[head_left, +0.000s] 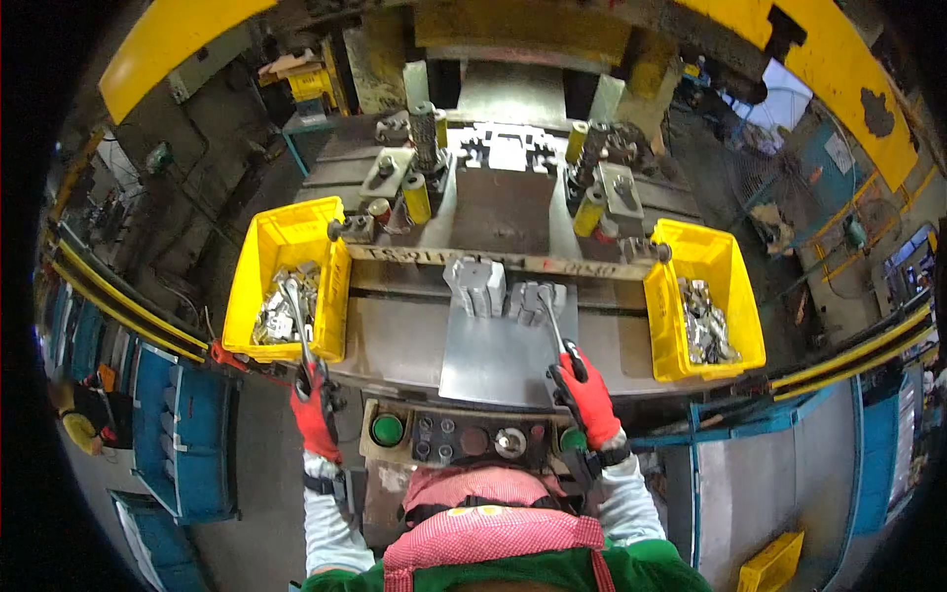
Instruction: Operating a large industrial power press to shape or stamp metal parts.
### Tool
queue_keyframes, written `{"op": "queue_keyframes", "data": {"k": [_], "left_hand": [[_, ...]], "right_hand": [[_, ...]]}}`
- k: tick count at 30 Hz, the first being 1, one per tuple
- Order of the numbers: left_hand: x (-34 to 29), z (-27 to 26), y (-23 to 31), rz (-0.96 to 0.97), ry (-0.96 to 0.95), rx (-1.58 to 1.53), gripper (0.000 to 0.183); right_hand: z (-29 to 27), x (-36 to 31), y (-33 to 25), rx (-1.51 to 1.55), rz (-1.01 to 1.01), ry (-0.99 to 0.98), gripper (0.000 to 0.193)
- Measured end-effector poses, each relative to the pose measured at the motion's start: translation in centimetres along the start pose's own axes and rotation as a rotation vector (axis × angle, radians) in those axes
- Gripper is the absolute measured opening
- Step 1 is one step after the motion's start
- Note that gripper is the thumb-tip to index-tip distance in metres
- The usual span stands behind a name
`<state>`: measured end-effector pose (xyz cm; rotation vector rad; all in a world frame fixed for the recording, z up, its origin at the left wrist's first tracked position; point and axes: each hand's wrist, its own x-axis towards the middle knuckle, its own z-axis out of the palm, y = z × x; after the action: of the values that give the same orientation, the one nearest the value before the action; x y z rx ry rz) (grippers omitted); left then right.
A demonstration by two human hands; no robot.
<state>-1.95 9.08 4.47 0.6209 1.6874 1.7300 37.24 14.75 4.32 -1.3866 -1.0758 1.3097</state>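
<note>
My left hand (315, 409), in a red and dark glove, is closed on long metal tongs (299, 321). Their far end reaches over metal parts (281, 308) heaped in the left yellow bin (239, 314); whether they pinch one cannot be seen. My right hand (586, 390), gloved alike, grips a second pair of metal tongs (550, 318). Those tips meet the shorter stack of grey metal pieces (530, 304) on a flat metal sheet (493, 360). A taller grey stack (477, 286) stands just left of it.
Past the stacks is a press die (506, 153) with yellow cylinders (416, 199) beside it. On the right hangs another yellow bin (748, 321) containing metal parts. A control panel (464, 439) with a green button (387, 428) sits between my arms. Blue carts (202, 434) stand left.
</note>
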Motion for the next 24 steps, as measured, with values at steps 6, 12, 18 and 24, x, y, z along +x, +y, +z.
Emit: {"op": "queue_keyframes", "data": {"k": [6, 12, 18, 24], "left_hand": [[-4.2, -1.1, 0.1, -0.100, 0.083, -0.085, 0.030], [-6.2, 0.3, 1.2, -0.129, 0.069, -0.131, 0.022], [-7.5, -3.8, -1.3, -0.254, 0.147, -0.148, 0.022], [-7.0, -4.8, -4.0, -0.283, 0.205, -0.042, 0.028]], "right_hand": [[1.6, 8.1, -7.3, -0.095, -0.349, -0.030, 0.042], [6.6, 21.0, -14.3, -0.329, -0.485, 0.036, 0.041], [7.7, 24.0, -11.9, -0.323, -0.408, -0.042, 0.034], [7.3, 21.1, -14.1, -0.329, -0.409, -0.022, 0.028]]}}
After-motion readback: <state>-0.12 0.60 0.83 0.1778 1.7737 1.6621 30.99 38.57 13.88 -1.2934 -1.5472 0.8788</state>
